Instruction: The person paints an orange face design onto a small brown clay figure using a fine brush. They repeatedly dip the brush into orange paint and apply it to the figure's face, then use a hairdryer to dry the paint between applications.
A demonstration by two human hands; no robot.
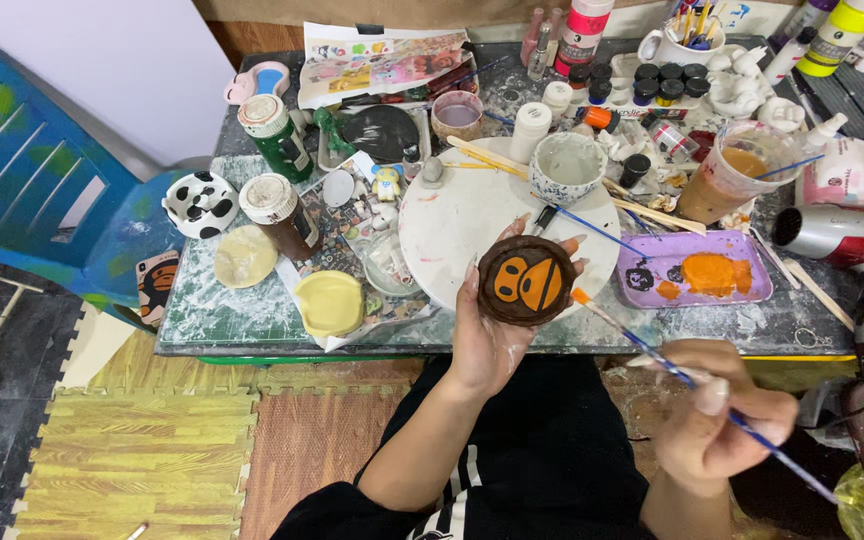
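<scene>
Cluttered table (pixel 252 320); my left hand (pixel 487 335) cups the brown disc (pixel 526 281), right hand (pixel 717 420) fingers pinched on brush (pixel 652 352): I'd keep strokes light, disc steady

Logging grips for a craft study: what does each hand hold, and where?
Left hand cups the round brown-and-orange piece from beneath; right hand pinches the blue paintbrush mid-handle.

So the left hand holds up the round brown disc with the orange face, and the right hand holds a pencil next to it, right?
Not quite. The right hand holds a thin blue paintbrush with an orange-tipped end, not a pencil. The rest is right: the left hand holds up the round brown disc with the orange face. The head view shows it.
</scene>
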